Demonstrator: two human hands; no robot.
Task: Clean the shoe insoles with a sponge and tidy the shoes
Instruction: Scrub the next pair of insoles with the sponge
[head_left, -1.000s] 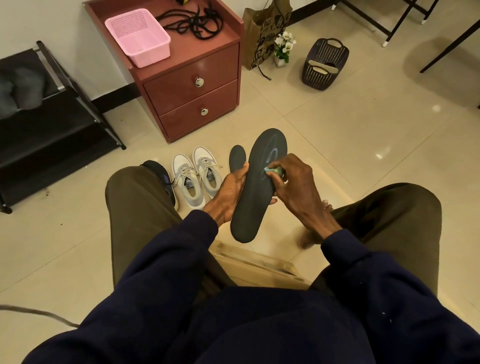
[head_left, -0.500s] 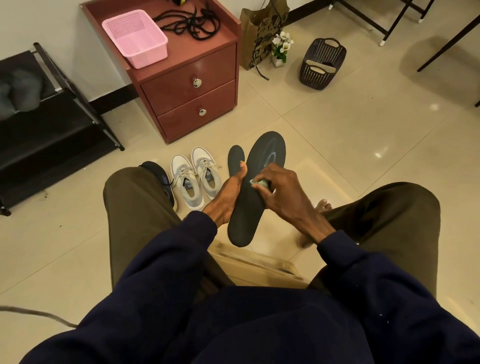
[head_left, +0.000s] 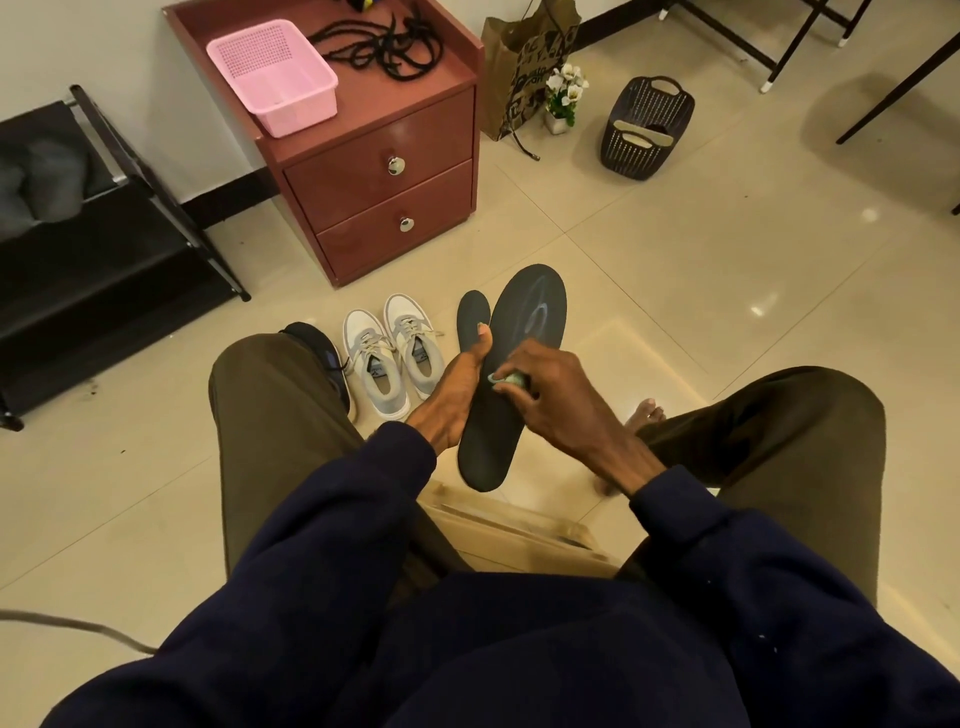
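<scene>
My left hand grips the left edge of a dark grey insole, held up between my knees with its toe end pointing away. Pinched in my right hand, a small green sponge presses against the middle of the insole. A pale wet smear shows near the toe end. A second dark insole lies on the floor just behind, partly hidden by my left thumb. A pair of grey-white sneakers stands on the tiles to the left, beside a black shoe half hidden by my left knee.
A red two-drawer cabinet stands ahead, carrying a pink basket and black laces. A black shoe rack is at left. A paper bag, a small flower pot and a dark basket sit on the floor.
My right hand with the sponge has slid down the insole from near the toe end toward the middle. My left hand keeps the same grip.
</scene>
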